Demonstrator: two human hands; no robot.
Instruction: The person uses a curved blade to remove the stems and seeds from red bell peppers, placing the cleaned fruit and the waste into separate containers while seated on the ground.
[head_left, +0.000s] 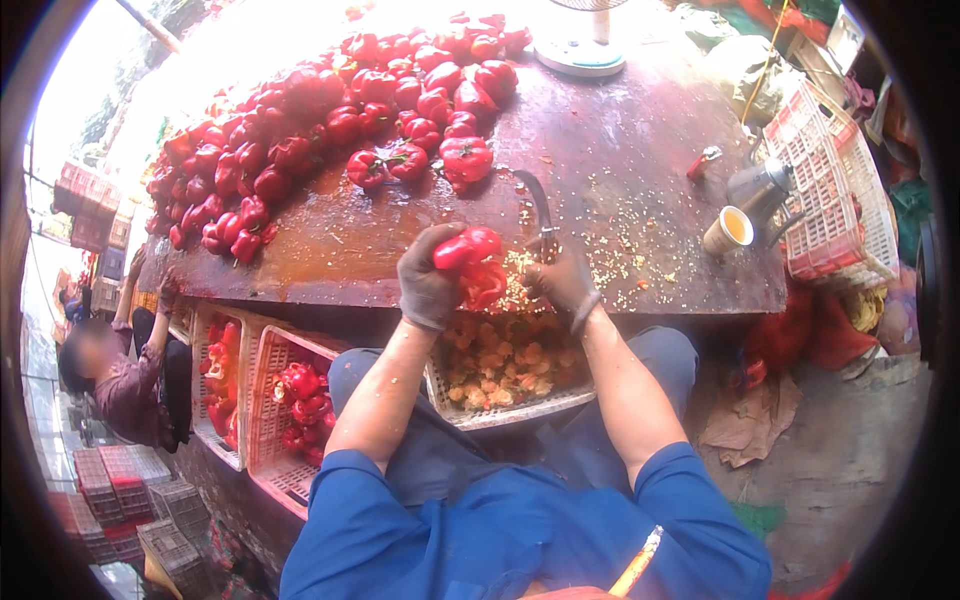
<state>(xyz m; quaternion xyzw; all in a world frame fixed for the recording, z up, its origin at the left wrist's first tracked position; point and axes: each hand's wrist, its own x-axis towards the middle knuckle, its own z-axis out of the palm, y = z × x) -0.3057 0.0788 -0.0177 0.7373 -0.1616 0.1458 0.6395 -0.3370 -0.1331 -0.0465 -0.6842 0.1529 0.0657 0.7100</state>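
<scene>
My left hand, in a dark work glove, grips a red bell pepper above the table's near edge. Its lower side looks cut or torn. Gloved as well, my right hand holds the handle of a curved knife, its dark blade pointing away from me. Pale seeds lie scattered on the table around that hand. Beyond my hands a large heap of red bell peppers covers the far left. Below them, between my knees, a crate holds pale pepper cores.
At my left, two crates hold red peppers. A co-worker sits further left, hands at the table edge. On the right are a paper cup of yellowish liquid, a metal kettle and stacked crates. A fan base stands at the back.
</scene>
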